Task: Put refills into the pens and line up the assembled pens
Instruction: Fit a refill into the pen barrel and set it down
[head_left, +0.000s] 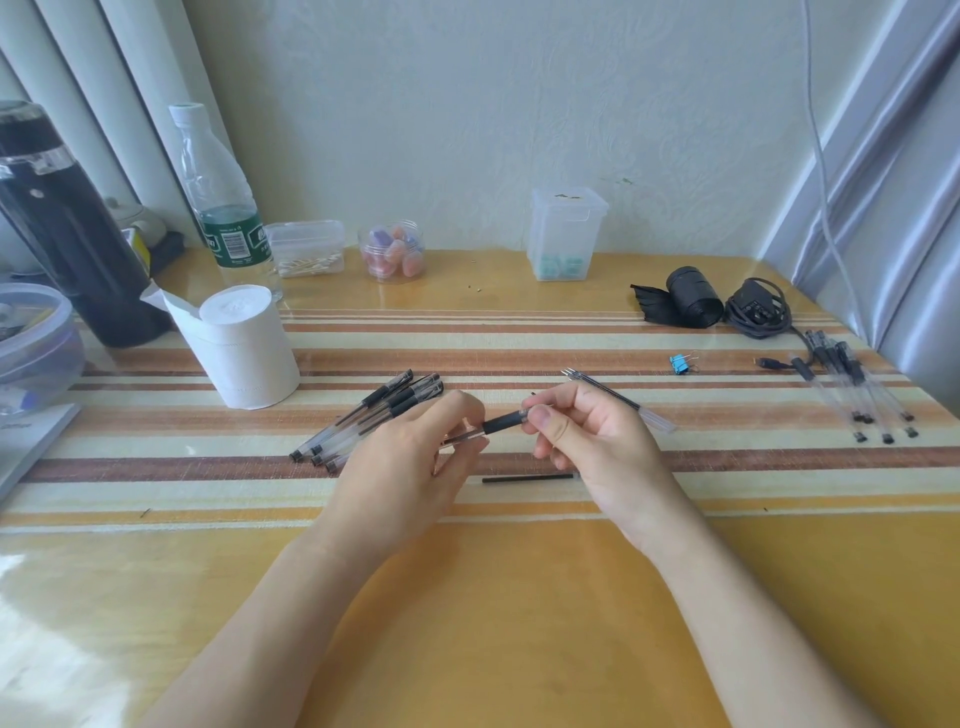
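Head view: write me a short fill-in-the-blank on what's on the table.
The left hand and right hand grip one ___ between them.
The binder clip is ___.
The pile of pens beside the left hand has ___ grips.
Missing: pen; blue; black.

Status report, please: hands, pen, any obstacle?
Left hand and right hand both grip one pen. One refill lies loose on the table. Nothing blocks the hands.

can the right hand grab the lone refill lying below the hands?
Likely yes, once freed: the right hand pinches the tip end of the pen that the left hand grips. The refill lies on the table right beside it, nothing covering it.
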